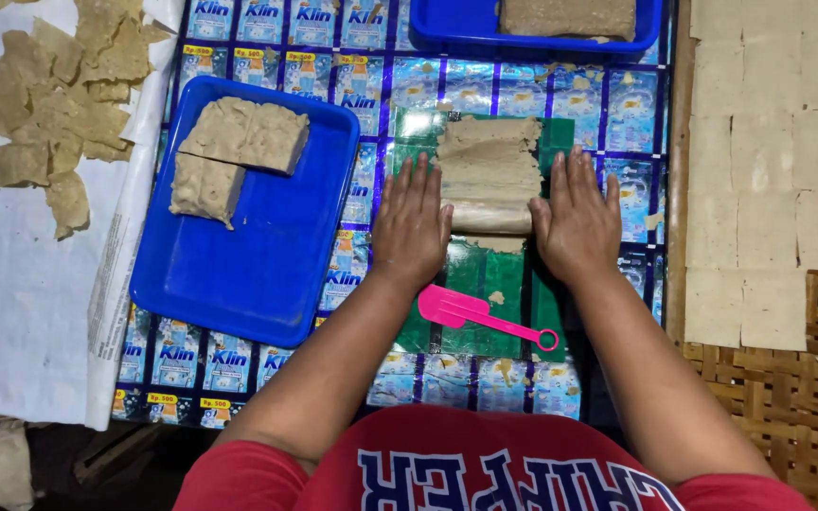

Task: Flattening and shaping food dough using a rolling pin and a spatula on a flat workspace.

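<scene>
Both hands flat on a rolling pin over a dough sheet, centre of the work mat.

The foil-patterned mat [485,85] covers the floor area. At 3 o'clock lies a spread of cut pale squares [769,170]; at 10 o'clock, dried chips [49,95] on white paper. A blue tray [257,274] at 9 o'clock holds two dough blocks [239,142]; a second blue tray [447,28] sits at 12. Centre: a green sheet [485,284] carries the flattened dough [489,161], with the rolling pin [489,218] across its near edge. Left hand [411,227] and right hand [577,222] rest open, fingers together, palms down at the pin's two ends. A pink scraper [475,314] lies at 6 o'clock. Judgement: the dough looks soft, tacky and tear-prone; lift it by the green sheet's edges.
</scene>
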